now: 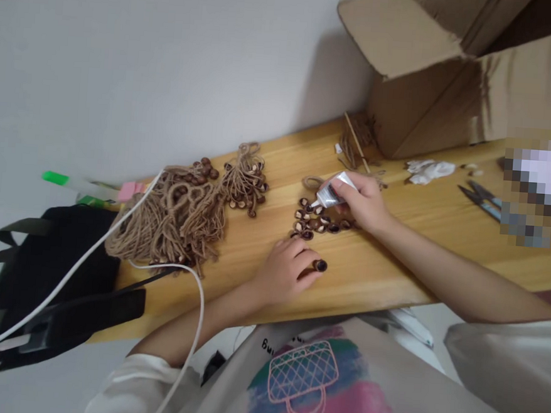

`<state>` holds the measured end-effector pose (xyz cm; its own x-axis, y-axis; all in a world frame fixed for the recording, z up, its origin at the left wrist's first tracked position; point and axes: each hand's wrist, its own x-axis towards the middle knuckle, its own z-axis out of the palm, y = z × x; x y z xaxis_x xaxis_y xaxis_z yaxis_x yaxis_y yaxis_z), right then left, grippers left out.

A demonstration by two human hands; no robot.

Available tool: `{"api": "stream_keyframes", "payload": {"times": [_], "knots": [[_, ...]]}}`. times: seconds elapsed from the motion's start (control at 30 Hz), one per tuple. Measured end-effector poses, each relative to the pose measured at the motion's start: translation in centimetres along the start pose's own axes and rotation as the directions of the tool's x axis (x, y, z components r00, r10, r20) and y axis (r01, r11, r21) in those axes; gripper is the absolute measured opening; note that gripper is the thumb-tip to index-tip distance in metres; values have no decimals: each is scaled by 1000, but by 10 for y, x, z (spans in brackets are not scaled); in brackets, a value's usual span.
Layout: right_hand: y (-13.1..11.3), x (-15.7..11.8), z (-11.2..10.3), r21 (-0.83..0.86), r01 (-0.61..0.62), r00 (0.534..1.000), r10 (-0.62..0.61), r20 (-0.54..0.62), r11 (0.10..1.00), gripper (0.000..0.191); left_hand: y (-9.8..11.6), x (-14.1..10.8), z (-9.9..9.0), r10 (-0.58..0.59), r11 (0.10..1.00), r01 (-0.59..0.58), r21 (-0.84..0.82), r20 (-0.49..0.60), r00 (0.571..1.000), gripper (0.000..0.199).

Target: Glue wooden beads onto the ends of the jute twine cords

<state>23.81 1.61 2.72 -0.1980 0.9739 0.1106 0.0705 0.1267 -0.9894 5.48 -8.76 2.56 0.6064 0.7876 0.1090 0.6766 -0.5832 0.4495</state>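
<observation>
My right hand (363, 200) is wrapped round a silver tube (337, 191), its nozzle tilted down to the left over a cluster of brown shell pieces (316, 221) on the wooden table. Several of these pieces show pale material inside. My left hand (286, 269) rests just in front of the cluster, its fingertips at the nearest pieces. Beside its fingers is a dark cap-like piece (320, 265), and whether the fingers grip it is unclear. Left of the cluster lies a small bundle of cords with brown beads (246, 182).
A big heap of twine cords (175, 215) covers the table's left part, beside a black bag (58, 273). A white cable (199, 283) crosses my left forearm. An open cardboard box (424, 103), crumpled tissue (429, 171) and scissors (486, 202) are at the right.
</observation>
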Motion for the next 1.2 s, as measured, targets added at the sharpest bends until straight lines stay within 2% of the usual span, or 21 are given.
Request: {"api": "stream_keyframes", "payload": {"times": [0.23,0.33,0.43,0.5,0.57,0.67,0.83,1.03,1.13,1.2], "knots": [[-5,-7,3,60,23,997,-18,-75,998,38,20,12,16,-6,1000,8,22,-50,999,12],[-10,-12,7,180,-32,997,44,-65,983,39,22,25,22,-22,996,30,79,-99,995,14],[-13,-16,12,413,-179,977,212,-35,893,42,16,40,24,-7,983,35,182,-150,989,15],[-15,-17,14,531,-304,943,327,53,791,43,10,47,25,22,976,24,217,-207,978,18],[-16,-17,15,582,-400,908,393,147,708,43,5,51,26,46,975,12,223,-255,966,20],[-16,-18,14,597,-444,889,413,199,668,42,2,51,28,51,976,9,218,-267,962,19],[-9,-14,12,556,-429,899,396,187,712,45,4,46,26,19,995,4,104,-219,975,14],[-6,-1,3,410,-245,962,273,-11,879,49,5,43,22,11,1000,-6,29,-183,983,11],[-7,1,0,360,-221,965,256,-53,906,50,5,42,21,28,1000,-27,7,-186,982,11],[-9,-1,1,365,-227,966,257,-37,903,49,5,42,21,39,999,-39,6,-184,982,13]]}}
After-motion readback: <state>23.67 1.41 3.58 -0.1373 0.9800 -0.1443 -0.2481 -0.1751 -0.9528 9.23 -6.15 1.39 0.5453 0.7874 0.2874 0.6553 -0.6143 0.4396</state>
